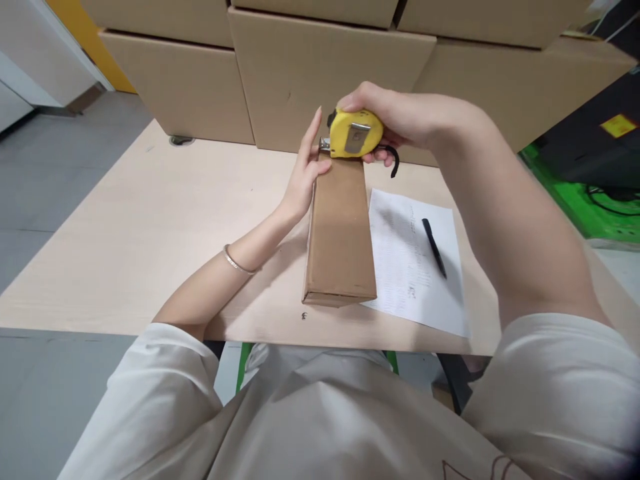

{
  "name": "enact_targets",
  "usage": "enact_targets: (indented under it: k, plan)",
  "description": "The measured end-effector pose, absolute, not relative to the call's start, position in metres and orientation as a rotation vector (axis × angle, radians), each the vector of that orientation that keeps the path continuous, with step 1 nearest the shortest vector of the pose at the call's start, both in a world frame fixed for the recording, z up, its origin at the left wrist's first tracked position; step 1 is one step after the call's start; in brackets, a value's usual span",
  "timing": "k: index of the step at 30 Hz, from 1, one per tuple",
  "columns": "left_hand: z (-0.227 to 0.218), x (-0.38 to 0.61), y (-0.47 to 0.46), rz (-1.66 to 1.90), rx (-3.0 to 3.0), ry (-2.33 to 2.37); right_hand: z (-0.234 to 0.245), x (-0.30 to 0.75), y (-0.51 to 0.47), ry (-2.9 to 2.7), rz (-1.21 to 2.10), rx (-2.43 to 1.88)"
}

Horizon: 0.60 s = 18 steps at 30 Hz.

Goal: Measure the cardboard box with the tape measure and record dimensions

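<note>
1. Left of the frame: the pale wood-grain tabletop gives broad room between its slanting left edge and my left forearm.
2. Upper centre: my left hand lies along a long brown cardboard box, thumb over its top edge and apart from my straight fingers, which run up its left side.
3. Centre: that box lies lengthwise, plain and smooth on top, its near end just inside the table's front edge.
4. Top of the frame: large brown cardboard cartons wall off the table's back, leaving a narrow strip beyond the box.
5. Upper centre, at the box's far end: a rounded yellow tape measure with a silver clip, a black strap and its metal tip by the far left corner.
6. My right hand is clamped around its case.
7. Right of centre: a white printed paper sheet sits close beside the box, a slim black pen on it.
</note>
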<state>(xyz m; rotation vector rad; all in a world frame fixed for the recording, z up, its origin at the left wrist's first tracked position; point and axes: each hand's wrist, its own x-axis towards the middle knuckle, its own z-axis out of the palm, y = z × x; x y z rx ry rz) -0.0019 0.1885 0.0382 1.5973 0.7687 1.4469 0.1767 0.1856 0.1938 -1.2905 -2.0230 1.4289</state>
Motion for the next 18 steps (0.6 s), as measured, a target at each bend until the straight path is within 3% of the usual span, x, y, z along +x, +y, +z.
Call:
enact_targets:
  k: [3,18]
  plan:
    - [0.04,-0.007,0.189,1.465,1.677,0.795,0.192,0.198,0.183,-2.168,1.244,-1.294]
    - [0.036,-0.008,0.182,1.485,1.672,0.931,0.169,0.23,0.191,-2.009,1.237,-1.356]
